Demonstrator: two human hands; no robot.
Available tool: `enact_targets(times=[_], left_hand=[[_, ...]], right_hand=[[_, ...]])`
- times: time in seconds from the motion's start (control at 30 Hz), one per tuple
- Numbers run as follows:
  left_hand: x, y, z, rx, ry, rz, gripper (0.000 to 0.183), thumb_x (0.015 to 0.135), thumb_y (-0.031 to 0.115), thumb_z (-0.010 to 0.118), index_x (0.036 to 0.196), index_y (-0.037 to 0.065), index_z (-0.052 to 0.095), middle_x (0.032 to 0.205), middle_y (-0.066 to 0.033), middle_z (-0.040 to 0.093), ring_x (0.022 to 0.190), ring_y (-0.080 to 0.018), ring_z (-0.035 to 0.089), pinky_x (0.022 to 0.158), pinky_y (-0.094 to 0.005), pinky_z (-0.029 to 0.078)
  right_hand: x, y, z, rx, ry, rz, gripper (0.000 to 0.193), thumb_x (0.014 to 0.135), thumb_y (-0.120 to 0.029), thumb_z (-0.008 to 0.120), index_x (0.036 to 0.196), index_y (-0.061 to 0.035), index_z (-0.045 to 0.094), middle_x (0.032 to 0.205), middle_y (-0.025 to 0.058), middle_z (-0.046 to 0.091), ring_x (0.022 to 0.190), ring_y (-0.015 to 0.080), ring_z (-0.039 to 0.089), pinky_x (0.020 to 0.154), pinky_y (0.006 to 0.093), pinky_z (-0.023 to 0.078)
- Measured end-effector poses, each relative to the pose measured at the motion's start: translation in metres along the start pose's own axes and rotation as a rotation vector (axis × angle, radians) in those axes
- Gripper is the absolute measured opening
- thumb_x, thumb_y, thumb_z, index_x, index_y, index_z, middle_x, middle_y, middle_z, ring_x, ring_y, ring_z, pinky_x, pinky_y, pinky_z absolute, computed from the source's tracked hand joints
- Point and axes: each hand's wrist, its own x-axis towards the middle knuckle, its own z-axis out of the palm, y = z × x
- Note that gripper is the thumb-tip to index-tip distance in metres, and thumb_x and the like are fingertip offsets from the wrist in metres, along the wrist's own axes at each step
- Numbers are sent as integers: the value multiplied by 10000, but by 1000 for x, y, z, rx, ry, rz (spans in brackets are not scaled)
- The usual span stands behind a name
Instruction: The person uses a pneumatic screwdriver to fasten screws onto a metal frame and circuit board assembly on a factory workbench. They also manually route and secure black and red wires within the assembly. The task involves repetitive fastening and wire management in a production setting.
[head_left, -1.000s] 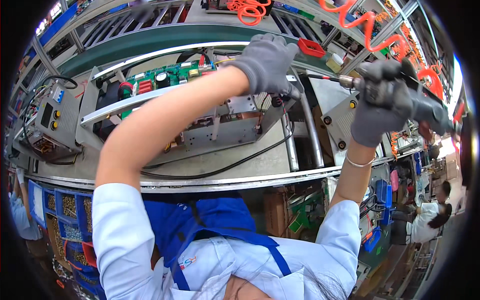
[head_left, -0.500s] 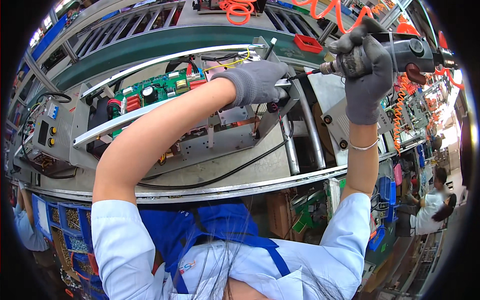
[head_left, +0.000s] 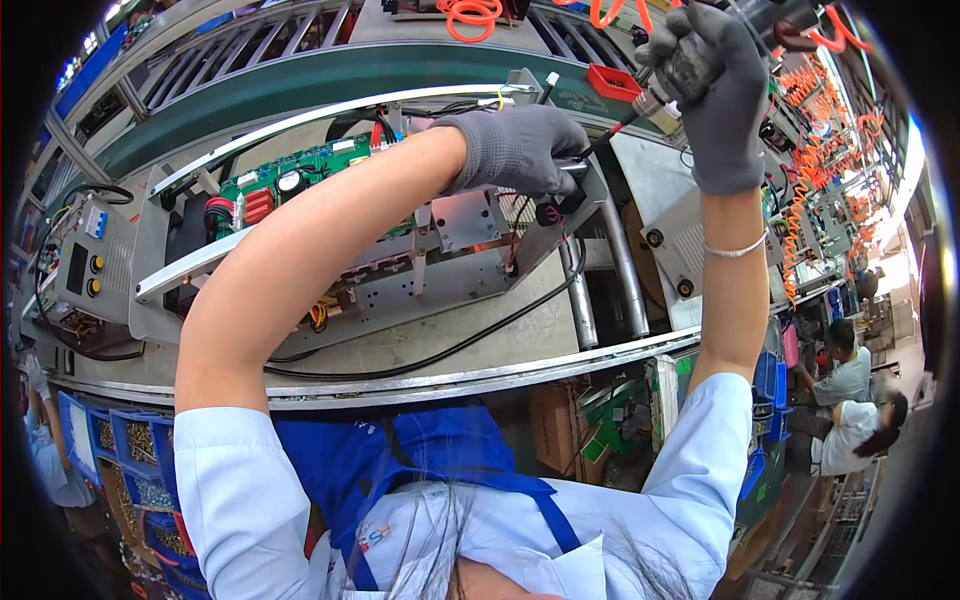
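My right hand (head_left: 715, 95), in a grey glove, is wrapped round a dark power screwdriver (head_left: 775, 16) at the upper right. Its long bit (head_left: 610, 135) slants down to the left, the tip close to the top of the metal end panel (head_left: 588, 195) of an open chassis. My left hand (head_left: 525, 150), also gloved in grey, is closed at that panel beside the tip; what its fingers pinch is mostly hidden. Left of it, inside the chassis, lie a green circuit board (head_left: 325, 165) and wires, partly covered by my left forearm.
A grey control box (head_left: 90, 260) with yellow knobs stands at the left. A black cable (head_left: 440, 362) runs along the bench front. Metal rollers (head_left: 622, 265) lie right of the chassis, a red tray (head_left: 612, 83) behind. Blue bins (head_left: 140, 440) hold screws. Orange coiled hoses (head_left: 795, 220) hang at right.
My right hand has moved up and slightly left with the screwdriver, which now slants more steeply. My left hand stays at the end panel, its fingers shifted slightly.
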Motion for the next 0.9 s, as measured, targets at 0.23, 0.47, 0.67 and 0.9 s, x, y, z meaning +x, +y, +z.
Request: enact_targets(times=[0.23, 0.47, 0.67, 0.9], left_hand=[[-4, 2, 0, -122, 0, -64, 304, 783, 255, 692, 935, -1, 628, 768, -116, 634, 736, -201, 623, 704, -339, 494], [3, 0, -1, 113, 89, -70, 393, 759, 325, 746, 943, -2, 630, 826, -149, 660, 789, -252, 649, 737, -344, 508], [-34, 15, -3, 274, 739, 194, 644, 650, 410, 824, 1115, 25, 601, 992, -199, 654, 930, -340, 641, 846, -405, 503], [-152, 116, 59, -262, 668, 3, 1039, 604, 255, 787, 1420, -23, 207, 789, -193, 640, 739, -431, 640, 665, -462, 508]], right_hand=[[9, 7, 18, -58, 90, 94, 173, 871, -220, 572, 975, -82, 574, 771, 16, 538, 630, 122, 605, 552, 292, 547], [11, 6, 22, -88, -13, 85, 199, 880, -206, 565, 1006, -52, 581, 730, 20, 548, 549, 118, 578, 533, 281, 531], [22, 22, -12, -216, -258, -50, 267, 937, -182, 539, 1160, -40, 583, 1071, 67, 597, 915, 191, 614, 821, 338, 524], [-149, -28, 67, 229, -329, -108, 533, 917, -261, 474, 1345, 51, 416, 1278, 193, 498, 1133, 289, 541, 992, 372, 434]])
